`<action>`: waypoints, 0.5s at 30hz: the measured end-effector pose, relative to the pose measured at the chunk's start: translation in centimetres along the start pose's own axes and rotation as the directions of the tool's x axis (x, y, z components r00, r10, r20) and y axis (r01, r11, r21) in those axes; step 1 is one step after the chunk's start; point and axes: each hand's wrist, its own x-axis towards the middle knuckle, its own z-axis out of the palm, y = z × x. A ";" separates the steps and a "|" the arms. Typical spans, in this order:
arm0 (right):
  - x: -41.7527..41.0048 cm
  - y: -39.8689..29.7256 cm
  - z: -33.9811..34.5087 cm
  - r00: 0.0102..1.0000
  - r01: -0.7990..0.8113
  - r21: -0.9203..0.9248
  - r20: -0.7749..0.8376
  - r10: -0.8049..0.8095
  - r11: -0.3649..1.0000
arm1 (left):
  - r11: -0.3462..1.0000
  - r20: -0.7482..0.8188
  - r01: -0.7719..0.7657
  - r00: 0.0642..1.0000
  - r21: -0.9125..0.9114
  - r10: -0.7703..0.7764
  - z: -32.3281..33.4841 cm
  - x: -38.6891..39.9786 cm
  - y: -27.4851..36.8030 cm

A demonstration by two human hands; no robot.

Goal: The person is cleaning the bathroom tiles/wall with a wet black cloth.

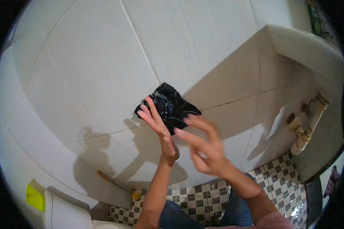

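A crumpled black cloth (172,106) with grey-white marks shows in front of the tiled wall. What holds it up is hidden. My left hand (159,128) is raised before its left side, with the fingers stretched upward and the index finger a little apart. Close to the cloth's lower right edge is my right hand (206,146), blurred, its fingers spread and bent. Two of its fingertips overlap the cloth's edge, and I cannot tell whether they touch it. Neither hand visibly closes around the fabric.
A washbasin (306,43) juts from the wall at upper right, above a drain pipe (309,128). At lower left a yellow-green object (35,197) sits by the white toilet tank (66,211). Checkered floor tiles (192,197) lie below; a purple cloth (331,181) is at far right.
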 end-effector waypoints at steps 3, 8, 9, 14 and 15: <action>0.4 3.5 5.5 0.984 0.050 -0.172 0.177 -0.020 0.984 | 0.961 0.049 0.203 0.979 -0.187 -0.197 -0.9 0.2 2.0; 1.0 4.3 8.1 0.995 0.091 -0.430 0.066 -0.069 0.898 | 0.747 0.039 0.220 0.967 -0.627 -0.252 -4.6 0.2 2.8; 1.1 4.7 8.0 0.991 0.132 -0.536 0.055 -0.121 0.834 | 0.820 -0.018 0.175 0.975 -0.544 -0.221 -5.4 -0.1 2.7; -0.9 8.2 6.3 0.992 0.124 -0.772 0.079 -0.099 0.624 | 0.958 -0.164 0.185 0.975 0.219 -0.151 -9.4 -4.8 1.5; -1.8 8.9 5.0 0.989 0.080 -0.785 -0.016 -0.150 0.615 | 0.917 -0.145 0.239 0.968 0.319 -0.202 -10.1 -6.1 1.1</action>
